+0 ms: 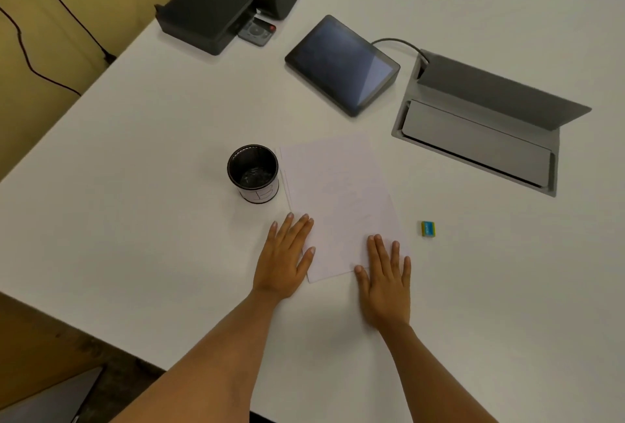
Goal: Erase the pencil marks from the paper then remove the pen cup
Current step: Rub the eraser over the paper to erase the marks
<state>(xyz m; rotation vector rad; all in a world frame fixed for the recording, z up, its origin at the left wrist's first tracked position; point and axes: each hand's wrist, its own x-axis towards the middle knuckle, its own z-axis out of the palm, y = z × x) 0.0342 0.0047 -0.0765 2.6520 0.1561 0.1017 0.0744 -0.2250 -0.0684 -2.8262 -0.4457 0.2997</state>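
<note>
A white sheet of paper (338,199) lies in the middle of the white table (152,236), with faint pencil marks I can barely make out. A black mesh pen cup (253,172) stands upright just left of the paper's edge and looks empty. A small yellow and blue eraser (428,228) lies to the right of the paper. My left hand (285,258) rests flat, fingers apart, on the paper's near left corner. My right hand (385,282) lies flat on the near right corner. Neither hand holds anything.
A dark tablet (341,64) with a cable sits behind the paper. To its right is an open grey cable box (480,132) set in the table. A black box (206,17), a remote (257,30) and a dark device stand at the far left corner.
</note>
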